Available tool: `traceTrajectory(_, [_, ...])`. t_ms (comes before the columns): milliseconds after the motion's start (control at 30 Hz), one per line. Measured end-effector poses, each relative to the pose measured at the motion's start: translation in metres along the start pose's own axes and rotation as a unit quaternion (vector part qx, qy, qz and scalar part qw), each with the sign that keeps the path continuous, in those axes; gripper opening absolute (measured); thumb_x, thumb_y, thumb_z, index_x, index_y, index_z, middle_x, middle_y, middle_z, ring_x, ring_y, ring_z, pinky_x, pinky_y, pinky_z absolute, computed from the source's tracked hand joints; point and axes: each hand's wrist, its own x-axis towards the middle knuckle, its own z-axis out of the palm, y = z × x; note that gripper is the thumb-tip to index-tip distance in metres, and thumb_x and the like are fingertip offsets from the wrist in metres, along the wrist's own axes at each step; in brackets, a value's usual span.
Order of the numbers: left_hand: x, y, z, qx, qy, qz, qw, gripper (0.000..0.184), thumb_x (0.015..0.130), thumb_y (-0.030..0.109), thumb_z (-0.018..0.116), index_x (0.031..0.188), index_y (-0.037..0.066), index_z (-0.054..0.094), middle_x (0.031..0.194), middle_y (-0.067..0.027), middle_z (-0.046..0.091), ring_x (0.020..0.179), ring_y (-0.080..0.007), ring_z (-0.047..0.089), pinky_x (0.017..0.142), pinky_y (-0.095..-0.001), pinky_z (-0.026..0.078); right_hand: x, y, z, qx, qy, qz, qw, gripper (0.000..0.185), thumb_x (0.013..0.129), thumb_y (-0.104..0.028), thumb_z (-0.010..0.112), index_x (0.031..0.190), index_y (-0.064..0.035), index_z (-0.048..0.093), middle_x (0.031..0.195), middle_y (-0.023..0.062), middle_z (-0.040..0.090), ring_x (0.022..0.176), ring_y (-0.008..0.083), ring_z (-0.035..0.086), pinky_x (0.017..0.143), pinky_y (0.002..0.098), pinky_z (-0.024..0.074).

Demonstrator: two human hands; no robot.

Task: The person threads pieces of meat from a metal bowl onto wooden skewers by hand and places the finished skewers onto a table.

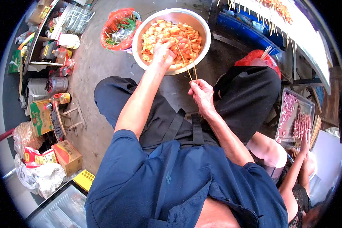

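Skewers (184, 61) pinched in your right grip (203, 94), reaching over orange chunks (154, 34) in the metal bowl (206, 38). Left grip (163, 55) touches the chunks (can't tell if pinching).

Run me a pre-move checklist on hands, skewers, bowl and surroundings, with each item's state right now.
1. Right hand gripping the two thin skewers by their lower ends: ok.
2. Left hand at the orange-coated pieces: ok.
3. Pieces threaded on the skewers: cannot tell; the upper ends blend into the food behind them.
4. Metal bowl firmly supported: cannot tell; its underside is hidden.
5. Spare sticks in view: ok, poking out of the red bag.
6. Co-worker's hand clear of the bowl: ok, it is at the rectangular tray.
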Motion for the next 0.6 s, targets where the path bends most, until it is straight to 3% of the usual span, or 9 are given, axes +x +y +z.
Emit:
traceTrajectory(433, [0.0034, 0.0019, -0.0032, -0.024, 0.003, 0.015, 1.000, 0.034, 0.086, -0.004, 0.050, 0.120, -0.003, 0.045, 0.107, -0.0187, 0.061, 0.096, -0.0321, 0.062, 0.079, -0.0413, 0.056, 0.0017, 0.0001, 0.0000, -0.021, -0.005, 0.001, 1.000, 0.019, 0.088, -0.020, 0.057, 0.088, -0.0020, 0.062, 0.061, -0.0024, 0.057, 0.047, 0.0024, 0.039, 0.043, 0.0196, 0.0300])
traceTrajectory(500, [0.0013, 0.0025, 0.0010, -0.042, -0.008, 0.013, 0.999, 0.031, 0.084, -0.008, 0.052, 0.114, -0.004, 0.044, 0.095, -0.0219, 0.061, 0.088, -0.0360, 0.064, 0.074, -0.0421, 0.058, 0.0020, 0.0011, 0.0002, -0.025, -0.004, 0.000, 1.000, 0.019, 0.088, -0.020, 0.057, 0.088, -0.0020, 0.062, 0.061, -0.0023, 0.057, 0.047, 0.0024, 0.039, 0.043, 0.0197, 0.0300])
traceTrajectory(600, [0.0016, -0.0022, 0.0003, -0.018, -0.012, 0.031, 0.999, 0.030, 0.084, -0.008, 0.053, 0.113, -0.004, 0.044, 0.095, -0.0216, 0.061, 0.087, -0.0356, 0.064, 0.073, -0.0419, 0.058, 0.0014, 0.0013, -0.0002, -0.021, -0.004, 0.001, 1.000, 0.019, 0.088, -0.020, 0.057, 0.088, -0.0019, 0.062, 0.061, -0.0021, 0.057, 0.047, 0.0025, 0.039, 0.043, 0.0199, 0.0299])
